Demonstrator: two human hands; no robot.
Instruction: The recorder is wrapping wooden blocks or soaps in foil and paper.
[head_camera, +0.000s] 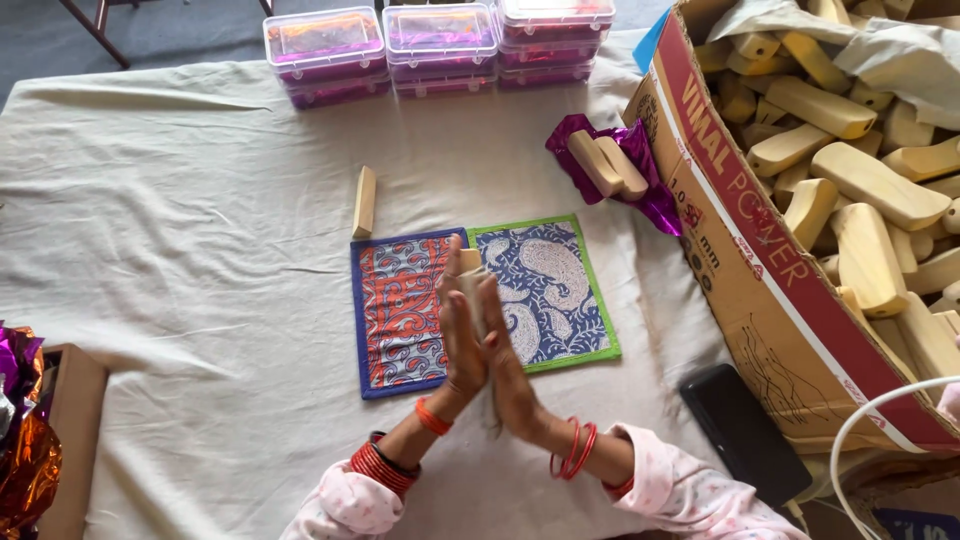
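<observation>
Wooden block (470, 275) is sitting pressed between your left hand (460, 335) and right hand (508, 360), palms clamped flat on it, over two patterned mats (560, 290). Cream cloth (180, 250) is lying open toward nine o'clock; a cardboard box (760, 290) is crowding three o'clock.

head cam | worn on head, aimed steeply down and forward | tabletop (200, 250) seen at arm's length | single view, nothing shared

wooden block (470, 275) | pale, upright | pressed between palms, above patterned mats
</observation>
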